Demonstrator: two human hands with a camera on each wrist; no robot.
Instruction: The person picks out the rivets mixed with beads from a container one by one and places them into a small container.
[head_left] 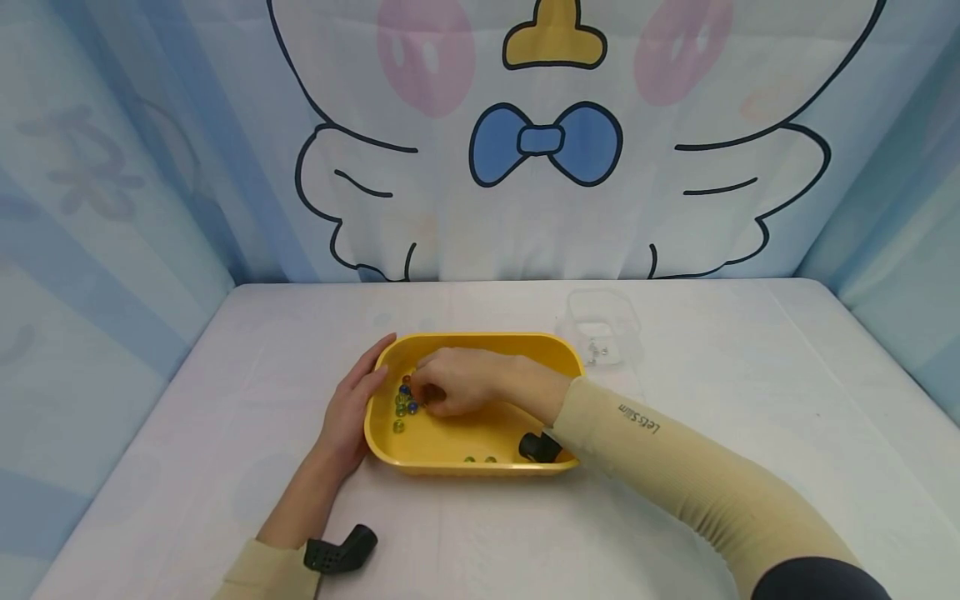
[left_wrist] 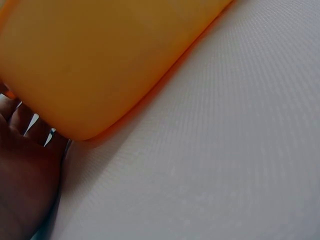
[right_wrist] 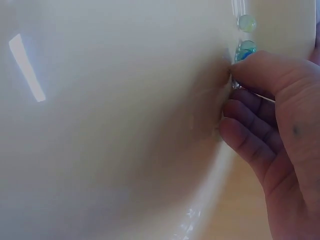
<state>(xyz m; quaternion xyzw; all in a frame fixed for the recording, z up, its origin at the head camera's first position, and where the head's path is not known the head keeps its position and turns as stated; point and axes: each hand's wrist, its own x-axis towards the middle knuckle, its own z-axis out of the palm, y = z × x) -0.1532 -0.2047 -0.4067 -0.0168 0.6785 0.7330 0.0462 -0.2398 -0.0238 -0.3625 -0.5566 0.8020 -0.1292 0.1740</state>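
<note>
A yellow tray point(head_left: 465, 437) stands on the table, its inside pale in the right wrist view. Several glass marbles point(head_left: 399, 409), blue, green and amber, gather at its left end. My left hand point(head_left: 348, 412) lies along the outside of that end, fingers straight against the wall and thumb at the rim. Reaching into the tray, my right hand point(head_left: 465, 379) has its fingers curled and pinches at the marble row. Its thumb point(right_wrist: 255, 70) mostly hides the marble there, with a glint under the tip. Greenish marbles point(right_wrist: 247, 23) lie just beyond the thumb.
Two more marbles point(head_left: 491, 459) sit by the tray's near wall. Behind the tray's right end is a clear plastic box point(head_left: 603, 321) with small pieces in it. Black wrist cameras point(head_left: 341, 552) are worn on both arms. A printed curtain point(head_left: 540, 225) closes off the back.
</note>
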